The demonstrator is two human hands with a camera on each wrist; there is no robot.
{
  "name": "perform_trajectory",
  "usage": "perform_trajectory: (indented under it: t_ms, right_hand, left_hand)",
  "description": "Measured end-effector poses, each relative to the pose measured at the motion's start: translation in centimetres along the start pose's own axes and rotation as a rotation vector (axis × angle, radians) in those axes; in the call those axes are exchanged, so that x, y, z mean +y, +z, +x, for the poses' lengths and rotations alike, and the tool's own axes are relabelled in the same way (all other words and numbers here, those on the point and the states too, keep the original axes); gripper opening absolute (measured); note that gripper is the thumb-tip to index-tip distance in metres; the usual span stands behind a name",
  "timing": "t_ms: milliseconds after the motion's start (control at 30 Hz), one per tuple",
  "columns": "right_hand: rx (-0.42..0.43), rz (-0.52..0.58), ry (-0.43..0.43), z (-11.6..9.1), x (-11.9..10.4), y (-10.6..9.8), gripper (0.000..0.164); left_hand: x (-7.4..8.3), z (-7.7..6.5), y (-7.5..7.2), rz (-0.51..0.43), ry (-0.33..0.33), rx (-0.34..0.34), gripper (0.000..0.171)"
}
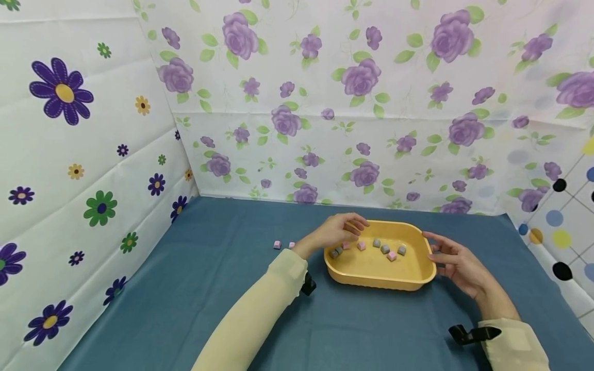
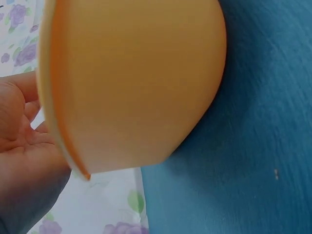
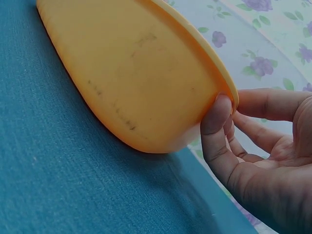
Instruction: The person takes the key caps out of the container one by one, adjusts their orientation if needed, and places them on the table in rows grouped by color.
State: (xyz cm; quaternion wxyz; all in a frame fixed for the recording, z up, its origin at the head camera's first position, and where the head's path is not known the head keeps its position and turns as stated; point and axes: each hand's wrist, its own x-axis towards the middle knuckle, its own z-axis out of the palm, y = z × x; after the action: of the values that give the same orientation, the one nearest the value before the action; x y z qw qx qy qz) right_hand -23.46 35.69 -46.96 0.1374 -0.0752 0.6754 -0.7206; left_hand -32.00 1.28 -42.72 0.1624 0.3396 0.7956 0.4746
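A yellow plastic tray [image 1: 380, 281] sits on the blue cloth. Inside it lie several grey cubes [image 1: 401, 250] and three pink cubes [image 1: 392, 256]. My left hand [image 1: 331, 232] hangs over the tray's back left part, its fingers bent loosely above the cubes. From the left wrist view, the tray wall [image 2: 136, 83] hides the fingertips of that hand [image 2: 24, 131]. At the right end, my right hand [image 1: 457, 265] pinches the rim. The right wrist view has the thumb [image 3: 214, 122] against the outer wall and a finger at the rim's edge.
Two pink cubes lie on the cloth left of the tray, one whole pink cube [image 1: 277, 245] and another pink cube [image 1: 292, 245] close to the left wrist. Flowered sheets [image 1: 297, 129] rise behind the blue cloth [image 1: 223, 288] and along its left side.
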Motion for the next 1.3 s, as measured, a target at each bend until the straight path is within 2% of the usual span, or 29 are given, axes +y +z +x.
perform_trajectory:
  t_ms: [333,700,1100,1300]
  right_hand:
    - [0.006,0.007,-0.002,0.0,0.0,-0.2,0.067]
    - [-0.001,0.0,0.003,0.0,0.4,-0.4,0.066]
    - [0.014,0.0,0.02,0.2,0.2,-0.3,0.067]
    - [0.026,0.004,0.026,0.2,0.2,-0.3,0.068]
  left_hand:
    - [0.0,1.4,1.0,-0.016,0.001,-0.12,0.045]
    - [-1.2,2.4,2.7,0.062,-0.008,-0.104,0.046]
    - [-1.3,3.0,3.6,0.134,-0.03,-0.121,0.049]
    - [-1.5,3.3,4.0,0.123,-0.037,-0.131,0.049]
